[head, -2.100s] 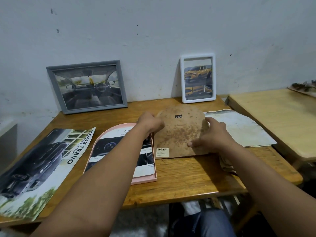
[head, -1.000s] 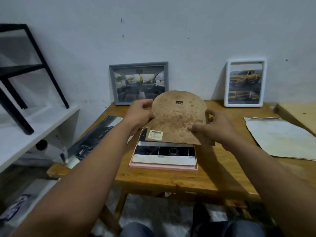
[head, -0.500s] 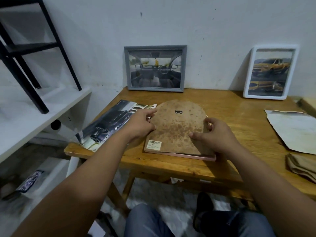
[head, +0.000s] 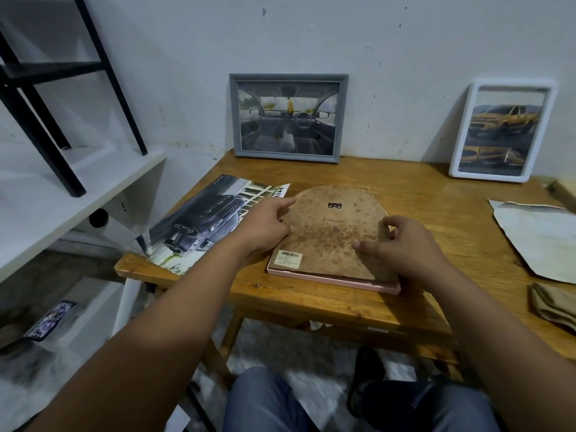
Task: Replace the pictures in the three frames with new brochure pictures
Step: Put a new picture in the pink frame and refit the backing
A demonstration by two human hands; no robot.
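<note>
pink frame [head: 333, 279]: face down on the worktop [head: 436, 213], under both hands.
backing board [head: 333, 232]: brown, arched, seated in it.
left hand [head: 265, 229]: fingers loosely extended on the board's left edge.
right hand [head: 402, 244]: fingertips press its right side.
step: closing the third frame; next, press it flush and secure it.
change: a second ago the board was held lifted above the picture; now it lies flat.

backing board [head: 333, 232] on pink frame [head: 343, 280], both hands pressing
</note>
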